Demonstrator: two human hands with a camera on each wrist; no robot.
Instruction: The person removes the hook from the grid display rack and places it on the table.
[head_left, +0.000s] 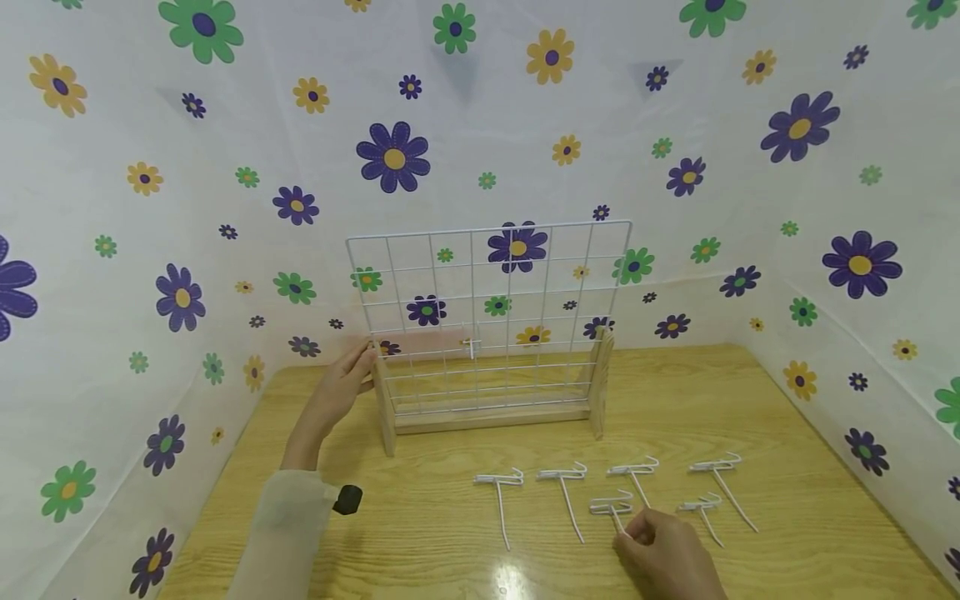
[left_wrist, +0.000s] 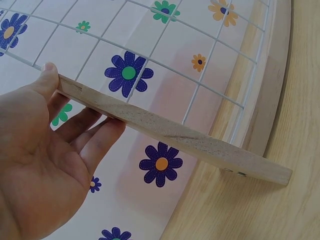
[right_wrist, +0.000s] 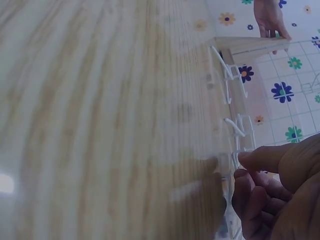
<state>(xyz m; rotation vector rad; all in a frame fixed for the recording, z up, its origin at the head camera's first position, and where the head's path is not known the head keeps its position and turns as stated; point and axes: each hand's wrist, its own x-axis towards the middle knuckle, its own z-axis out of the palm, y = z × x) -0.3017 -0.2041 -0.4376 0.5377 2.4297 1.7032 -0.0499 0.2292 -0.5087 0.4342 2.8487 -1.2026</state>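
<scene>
A white wire grid panel (head_left: 491,308) stands upright in a wooden base with two side posts. My left hand (head_left: 341,387) grips the top of the left wooden post (left_wrist: 165,132), thumb on one face and fingers on the other. One small white hook (head_left: 471,346) hangs on the grid near its middle. Over the table's front right, my right hand (head_left: 667,554) pinches the stem of a short white wire hook (head_left: 611,507) between thumb and forefinger. In the right wrist view, the fingers of that hand (right_wrist: 280,190) hide much of this hook.
Several other white hooks lie in a row before the stand, among them a long hook (head_left: 501,508) at the left and a short hook (head_left: 705,517) at the right. The wooden table (head_left: 420,533) meets flower-printed white sheeting (head_left: 480,108) at the back and sides.
</scene>
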